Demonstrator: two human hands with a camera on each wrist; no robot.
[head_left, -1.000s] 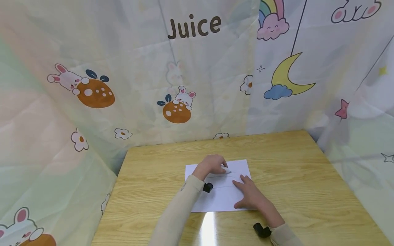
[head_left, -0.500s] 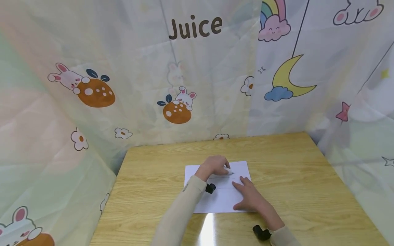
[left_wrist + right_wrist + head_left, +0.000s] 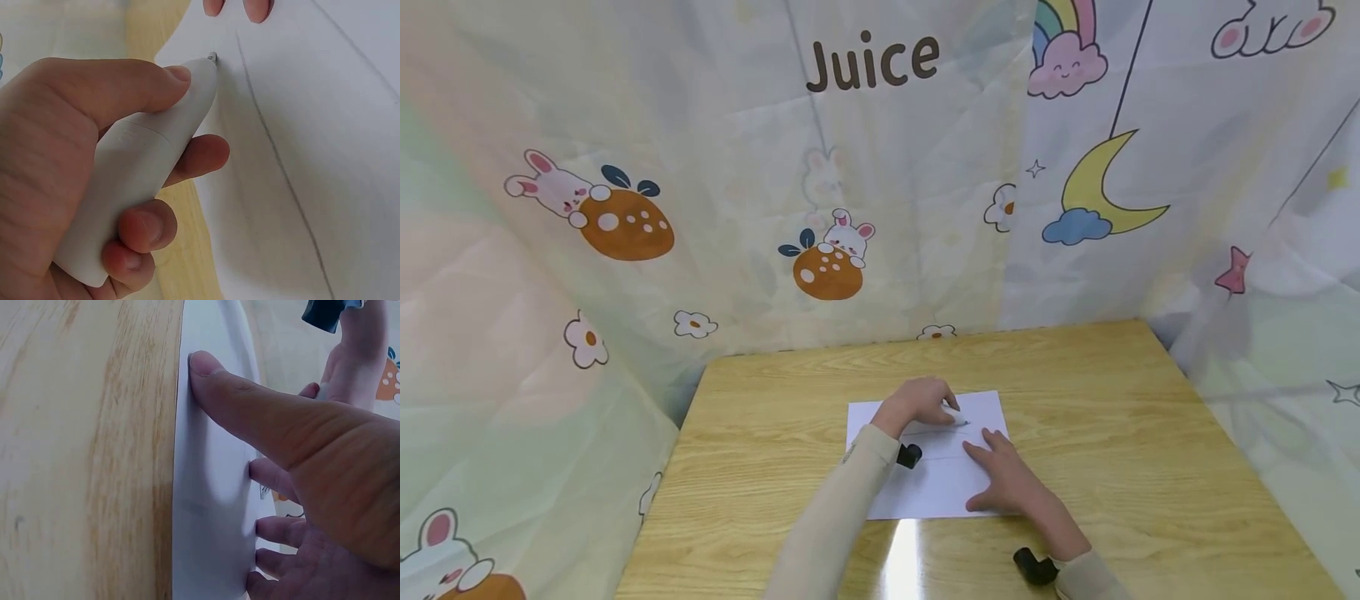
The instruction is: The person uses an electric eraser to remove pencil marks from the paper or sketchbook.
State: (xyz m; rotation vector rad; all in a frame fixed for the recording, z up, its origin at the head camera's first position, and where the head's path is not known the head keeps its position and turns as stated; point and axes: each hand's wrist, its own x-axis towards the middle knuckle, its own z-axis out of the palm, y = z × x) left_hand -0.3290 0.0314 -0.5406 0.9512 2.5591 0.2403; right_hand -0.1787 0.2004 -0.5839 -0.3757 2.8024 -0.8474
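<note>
My left hand (image 3: 919,402) pinches a chunky white electric eraser (image 3: 134,162) with a short narrow tip, thumb along its upper side and fingers curled beneath. Its tip is at the upper right part of a white sheet of paper (image 3: 917,492); I cannot tell whether it touches. Curved pencil lines (image 3: 275,150) run across the sheet, a fainter trace beside one of them. My right hand (image 3: 1009,477) rests with spread fingers on the sheet's right side. Its thumb (image 3: 250,403) presses near the front edge in the right wrist view.
The paper lies on a wooden table (image 3: 760,450), and bright glare falls just in front of it. Printed curtains (image 3: 910,208) hang behind the table and at both sides. A black wrist device (image 3: 910,455) sits on the left wrist, another (image 3: 1034,567) on the right.
The left hand and the eraser have shifted slightly to the right over the paper, mostly in the first half second. The right hand keeps its place on the sheet.
</note>
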